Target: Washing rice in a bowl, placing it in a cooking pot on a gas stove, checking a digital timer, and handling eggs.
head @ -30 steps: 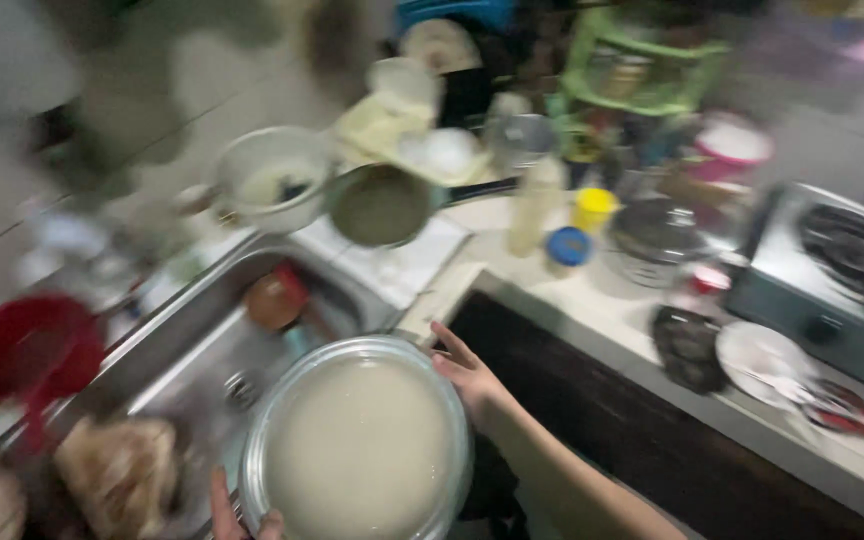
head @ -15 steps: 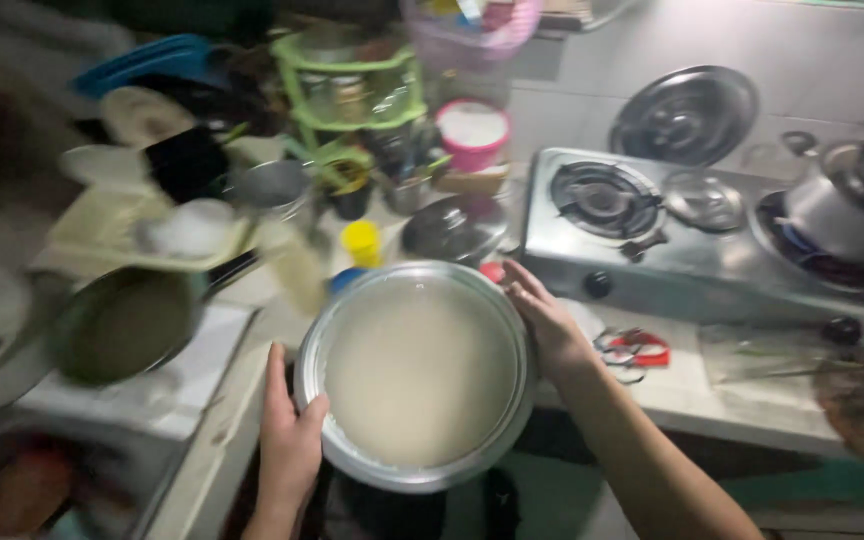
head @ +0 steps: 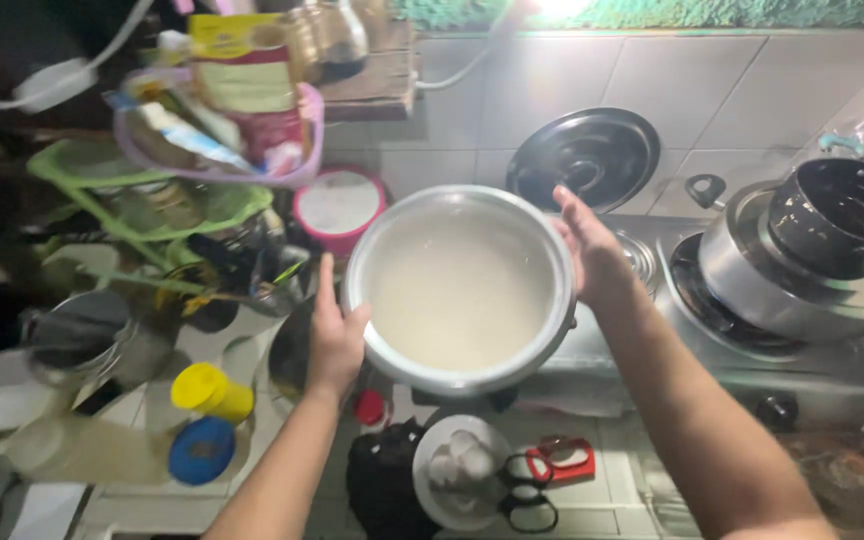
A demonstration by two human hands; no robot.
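While both hands are clamped on it, the round metal pot [head: 460, 290] sits dead centre of the frame, held up over the counter edge and the left part of the gas stove [head: 802, 375]. It's round, so no real long axis to speak of; the mouth faces straight up at the camera and it looks pretty level, full of cloudy whitish liquid. The left hand [head: 335, 335] grips the rim on the left side, thumb pointing up along the edge. The right hand [head: 592, 250] presses flat against the right rim, fingers spread upward. So the hands are well apart, one each side of the pot.

Just below the pot, lower centre, there's a small white plate [head: 457, 470] with pale lumps on it, touching a black bag-like thing [head: 382, 485], with a red-and-black pair of scissors [head: 542, 480] just beside it. A yellow cap [head: 207, 390] and a blue lid [head: 200, 450] sit lower left.

Upper left is a pink basket [head: 297, 160] stuffed with packets: a tall one with a yellow top and red bottom, plus a flatter white and blue one, print too blurry to make out. Under it is a green rack [head: 132, 200], and just right of that a round pink tub [head: 337, 205] with a white top.

Upper centre, a dark round lid [head: 582, 155] leans on the tiled wall. Right side, a big steel pan [head: 792, 270] on the burner holds a black pot [head: 842, 215].
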